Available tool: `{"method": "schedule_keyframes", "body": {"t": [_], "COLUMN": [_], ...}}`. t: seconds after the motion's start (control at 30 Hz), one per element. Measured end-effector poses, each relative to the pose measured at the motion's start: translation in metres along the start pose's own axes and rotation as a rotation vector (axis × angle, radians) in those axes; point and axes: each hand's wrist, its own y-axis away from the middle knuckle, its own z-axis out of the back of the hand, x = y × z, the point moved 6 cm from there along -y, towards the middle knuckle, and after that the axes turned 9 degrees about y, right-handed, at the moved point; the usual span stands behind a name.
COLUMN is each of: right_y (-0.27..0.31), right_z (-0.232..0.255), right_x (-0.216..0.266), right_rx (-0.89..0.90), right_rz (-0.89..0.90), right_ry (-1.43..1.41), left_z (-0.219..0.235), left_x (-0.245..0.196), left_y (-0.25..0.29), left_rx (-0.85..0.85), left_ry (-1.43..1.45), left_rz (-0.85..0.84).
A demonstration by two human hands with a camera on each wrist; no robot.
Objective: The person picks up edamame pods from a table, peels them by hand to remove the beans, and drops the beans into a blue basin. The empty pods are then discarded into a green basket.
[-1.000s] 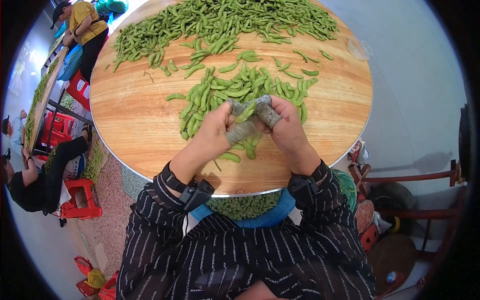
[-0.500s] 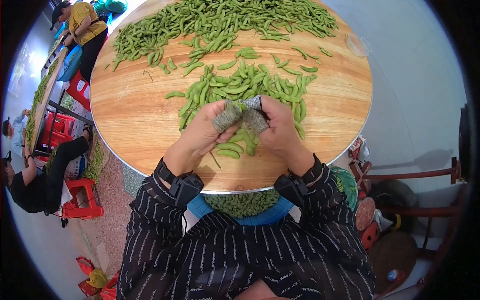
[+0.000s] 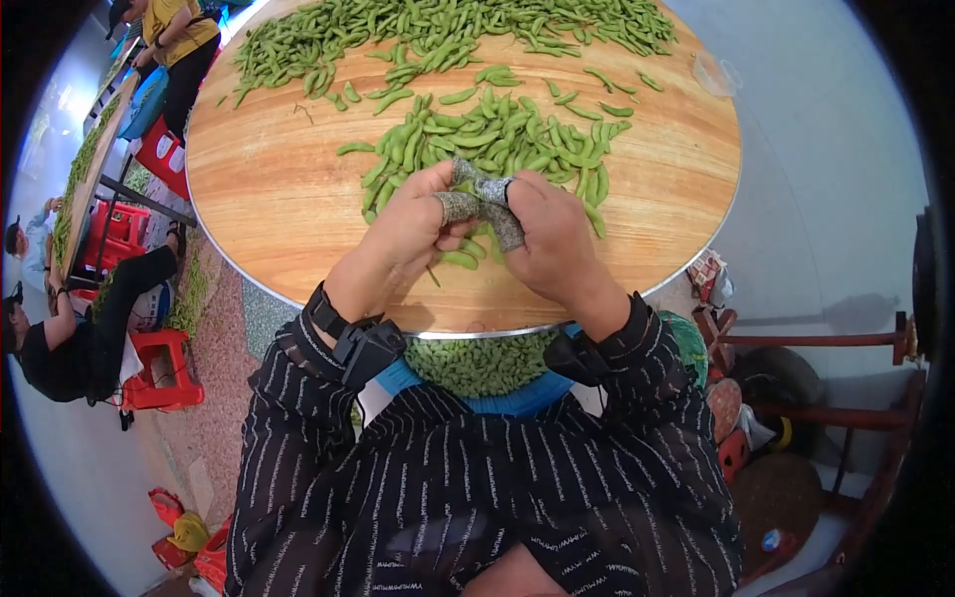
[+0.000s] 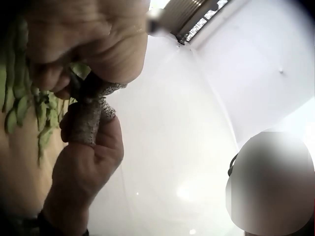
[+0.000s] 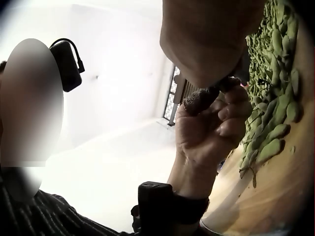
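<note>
Both hands meet over the near part of a round wooden table [image 3: 288, 189], grey wraps on their thumbs and index fingers. My left hand [image 3: 408, 224] holds a green soybean pod between thumb and curled fingers, only a sliver of green showing. From the other side my right hand [image 3: 549, 224] pinches at the same pod, its wrapped thumb and finger against the left fingertips. The wraps hide most of the pod. Just beyond the fingers lies a small heap of soybean pods [image 3: 497, 134]. In the right wrist view the left hand's fingers [image 5: 229, 113] are curled in.
A larger heap of pods [image 3: 448, 35] covers the table's far side, near a clear plastic cup [image 3: 714, 75]. Below the near edge stands a blue basin [image 3: 517, 401] of shelled beans [image 3: 477, 366]. People work at another table on the left, beside red stools [image 3: 159, 368].
The pod showed plainly between the hands a second ago; now the fingers mostly cover it. The hands have drawn tightly together, and the head view has shifted slightly.
</note>
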Motion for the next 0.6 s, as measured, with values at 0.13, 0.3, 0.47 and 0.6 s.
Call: {"method": "schedule_keyframes", "body": {"t": [0.13, 0.3, 0.47, 0.6], "right_y": [0.011, 0.028, 0.034, 0.049], "right_z": [-0.009, -0.016, 0.007, -0.005], "right_x": [-0.006, -0.012, 0.008, -0.007], "right_rx": [0.042, 0.158, 0.048, 0.108], "right_rz": [-0.157, -0.495, -0.193, -0.490], "right_ry": [-0.243, -0.696, -0.276, -0.686], "left_z": [0.001, -0.012, -0.008, -0.012], "left_x": [0.014, 0.024, 0.044, 0.048], "left_y": [0.010, 0.026, 0.040, 0.056], "left_rx": [-0.019, -0.086, 0.038, 0.007], "left_ry": [0.232, 0.251, -0.026, -0.274], "left_rz": [0.098, 0.135, 0.009, 0.012]}}
